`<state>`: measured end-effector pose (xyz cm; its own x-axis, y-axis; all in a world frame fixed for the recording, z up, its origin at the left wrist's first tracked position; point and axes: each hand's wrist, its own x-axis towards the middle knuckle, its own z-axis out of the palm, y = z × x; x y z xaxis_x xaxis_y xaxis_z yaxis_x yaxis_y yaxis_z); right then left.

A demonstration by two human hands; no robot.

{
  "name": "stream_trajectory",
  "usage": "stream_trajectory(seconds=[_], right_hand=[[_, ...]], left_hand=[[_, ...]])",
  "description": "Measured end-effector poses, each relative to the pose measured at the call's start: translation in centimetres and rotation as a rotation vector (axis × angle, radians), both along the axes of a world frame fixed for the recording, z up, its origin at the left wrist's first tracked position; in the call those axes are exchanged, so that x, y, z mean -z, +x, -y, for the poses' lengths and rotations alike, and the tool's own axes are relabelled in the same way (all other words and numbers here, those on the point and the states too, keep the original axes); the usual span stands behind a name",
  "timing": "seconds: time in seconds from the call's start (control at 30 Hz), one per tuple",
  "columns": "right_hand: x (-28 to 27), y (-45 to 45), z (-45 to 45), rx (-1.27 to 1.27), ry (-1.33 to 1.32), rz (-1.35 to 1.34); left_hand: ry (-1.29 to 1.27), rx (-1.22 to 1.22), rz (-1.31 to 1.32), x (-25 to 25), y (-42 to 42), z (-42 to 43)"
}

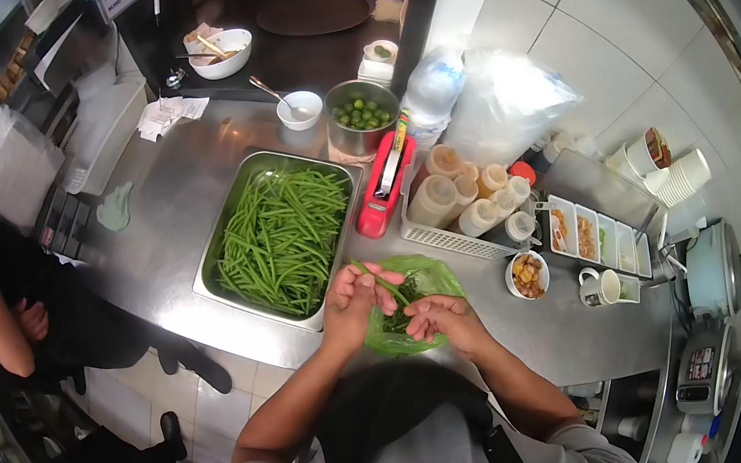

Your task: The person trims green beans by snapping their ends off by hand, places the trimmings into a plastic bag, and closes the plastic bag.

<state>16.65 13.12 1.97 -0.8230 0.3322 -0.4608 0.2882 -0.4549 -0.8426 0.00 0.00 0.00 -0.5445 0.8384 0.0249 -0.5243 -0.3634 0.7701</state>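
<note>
My left hand [357, 302] is closed around a green bean [387, 284], which slants down toward my right hand [444, 320]. The fingertips of my right hand are pinched together at the bean's lower end. Both hands are over an open green plastic bag [438, 274] with small dark green bits inside, too small to make out. Left of the bag stands a deep steel pan [206, 275] heaped with long green beans [281, 235]. The pan rests on the steel counter [157, 261].
Behind the bag lie a red tape dispenser [378, 216] and a steel pot [341, 145] of small green limes. To the right are a white basket [457, 240] of squeeze bottles, a bowl of chopped food [526, 276] and a mug [598, 288]. Another person [12, 310] stands at left.
</note>
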Motion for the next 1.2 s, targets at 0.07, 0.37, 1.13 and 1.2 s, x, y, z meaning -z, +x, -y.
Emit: stream_trajectory(seconds=[0.07,0.37,1.13,1.2], right_hand=[[-0.4,-0.5,0.6,0.013,0.006,0.021],[0.2,-1.7,-0.1,0.445,0.098,-0.064],[4.4,0.5,-1.1,-0.290,1.495,0.191],[2.7,0.3,-0.8,-0.226,1.419,0.146]], left_hand=[[-0.032,-0.006,-0.076,-0.6,0.1,0.4],[0.134,0.038,-0.489,-1.0,3.3,0.5],[-0.374,-0.321,-0.669,1.9,-2.9,3.4],[-0.350,-0.134,-0.559,2.3,-0.5,2.5]])
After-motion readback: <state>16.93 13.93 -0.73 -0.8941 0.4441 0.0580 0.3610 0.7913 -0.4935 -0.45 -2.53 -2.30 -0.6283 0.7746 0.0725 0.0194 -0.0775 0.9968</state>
